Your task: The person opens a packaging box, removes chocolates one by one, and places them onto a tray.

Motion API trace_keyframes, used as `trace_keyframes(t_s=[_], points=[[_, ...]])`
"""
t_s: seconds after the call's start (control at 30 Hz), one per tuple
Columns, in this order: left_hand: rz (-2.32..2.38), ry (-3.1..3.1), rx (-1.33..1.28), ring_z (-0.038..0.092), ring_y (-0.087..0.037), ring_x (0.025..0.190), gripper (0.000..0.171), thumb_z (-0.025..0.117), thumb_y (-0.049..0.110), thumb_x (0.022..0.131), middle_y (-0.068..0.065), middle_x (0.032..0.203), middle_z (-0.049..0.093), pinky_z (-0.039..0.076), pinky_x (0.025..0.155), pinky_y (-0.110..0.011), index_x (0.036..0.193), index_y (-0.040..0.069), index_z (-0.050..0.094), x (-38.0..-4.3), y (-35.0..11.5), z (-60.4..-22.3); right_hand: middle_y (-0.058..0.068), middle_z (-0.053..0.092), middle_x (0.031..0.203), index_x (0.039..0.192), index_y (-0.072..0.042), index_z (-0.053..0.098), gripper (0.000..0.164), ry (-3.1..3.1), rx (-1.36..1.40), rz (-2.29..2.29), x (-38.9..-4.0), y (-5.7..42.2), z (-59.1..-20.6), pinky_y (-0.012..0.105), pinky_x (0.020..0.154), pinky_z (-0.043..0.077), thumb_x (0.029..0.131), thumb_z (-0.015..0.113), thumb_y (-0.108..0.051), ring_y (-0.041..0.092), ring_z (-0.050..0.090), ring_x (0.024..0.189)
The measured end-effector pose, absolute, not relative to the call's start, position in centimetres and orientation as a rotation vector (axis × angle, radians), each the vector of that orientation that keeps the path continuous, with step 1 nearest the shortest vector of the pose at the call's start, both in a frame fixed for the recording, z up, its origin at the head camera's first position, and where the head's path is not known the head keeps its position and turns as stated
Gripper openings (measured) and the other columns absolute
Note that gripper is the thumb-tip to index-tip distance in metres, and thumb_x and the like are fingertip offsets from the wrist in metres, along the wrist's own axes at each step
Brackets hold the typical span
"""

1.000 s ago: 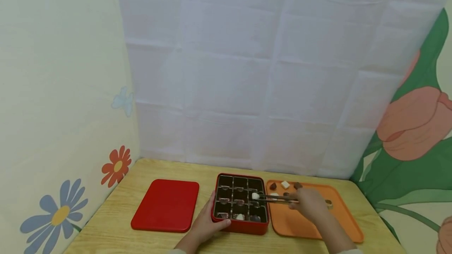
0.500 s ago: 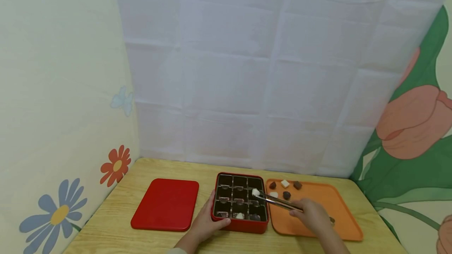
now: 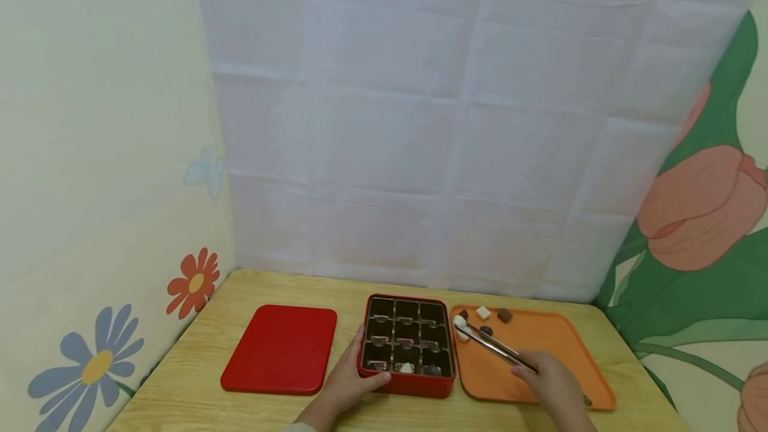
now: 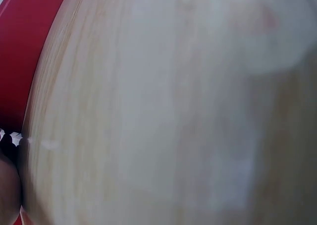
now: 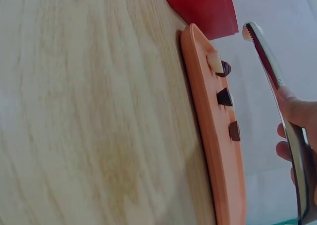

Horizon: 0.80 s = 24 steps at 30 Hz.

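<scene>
My right hand (image 3: 551, 379) grips metal tongs (image 3: 495, 345), whose tips hold a small white chocolate (image 3: 460, 321) over the left edge of an orange tray (image 3: 552, 332). In the right wrist view the white chocolate (image 5: 247, 31) sits between the toothed tips, raised above the tray. At the near left corner of a red box (image 3: 420, 387), my left hand (image 3: 351, 382) holds on, with its thumb along the front and fingers on the left side. A black divided insert fills the box. A white piece (image 3: 407, 368) lies in its front middle compartment and a dark piece (image 3: 432, 370) in the front right.
Several dark and white chocolates, among them a square white one (image 3: 483, 313) and a brown one (image 3: 505, 315), lie on the tray's left half. A red lid (image 3: 282, 349) lies left of the box. A white cloth (image 3: 360, 119) hangs behind the table.
The tongs and their white chocolate have moved right, from over the box's right compartments to the tray's left edge. My right hand has shifted right and nearer. My left hand stays put.
</scene>
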<state>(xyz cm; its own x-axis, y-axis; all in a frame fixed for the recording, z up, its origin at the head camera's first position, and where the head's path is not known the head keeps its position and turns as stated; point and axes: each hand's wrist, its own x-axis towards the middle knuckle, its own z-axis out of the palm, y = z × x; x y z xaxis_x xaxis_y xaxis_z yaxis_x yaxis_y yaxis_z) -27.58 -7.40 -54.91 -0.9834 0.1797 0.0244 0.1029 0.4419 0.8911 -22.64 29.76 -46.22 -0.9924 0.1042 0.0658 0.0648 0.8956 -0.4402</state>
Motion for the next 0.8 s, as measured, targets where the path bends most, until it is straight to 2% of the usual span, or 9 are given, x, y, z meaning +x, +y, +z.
trace_keyframes(t_s=[0.47, 0.67, 0.8], points=[[1.634, 2.597, 0.3, 0.03, -0.05, 0.141, 0.114, 0.082, 0.047, 0.076, -0.024, 0.159, 0.027, 0.035, 0.103, -0.069, 0.16, 0.018, 0.01, -27.9, -7.5, -55.5, 0.024, 0.067, 0.117, 0.121, 0.002, 0.067, 0.056, -3.008, -0.308, 0.669, -21.8, 34.0, -47.9, 0.053, 0.081, 0.053, 0.087, 0.07, -0.043, 0.043, 0.063, 0.105], [1.609, 2.604, 0.288, 0.031, -0.051, 0.141, 0.114, 0.081, 0.049, 0.076, -0.024, 0.159, 0.026, 0.036, 0.102, -0.069, 0.16, 0.019, 0.01, -27.8, -7.5, -55.4, 0.023, 0.07, 0.108, 0.114, 0.005, 0.068, 0.054, -3.021, -0.295, 0.682, -21.5, 35.2, -48.4, 0.051, 0.077, 0.054, 0.088, 0.069, -0.042, 0.041, 0.066, 0.098], [1.618, 2.607, 0.29, 0.031, -0.05, 0.141, 0.114, 0.081, 0.047, 0.076, -0.024, 0.158, 0.028, 0.036, 0.103, -0.069, 0.16, 0.018, 0.01, -27.8, -7.5, -55.3, 0.018, 0.072, 0.1, 0.109, 0.004, 0.07, 0.049, -3.042, -0.298, 0.688, -21.4, 35.7, -48.7, 0.047, 0.073, 0.054, 0.089, 0.069, -0.041, 0.033, 0.068, 0.09]])
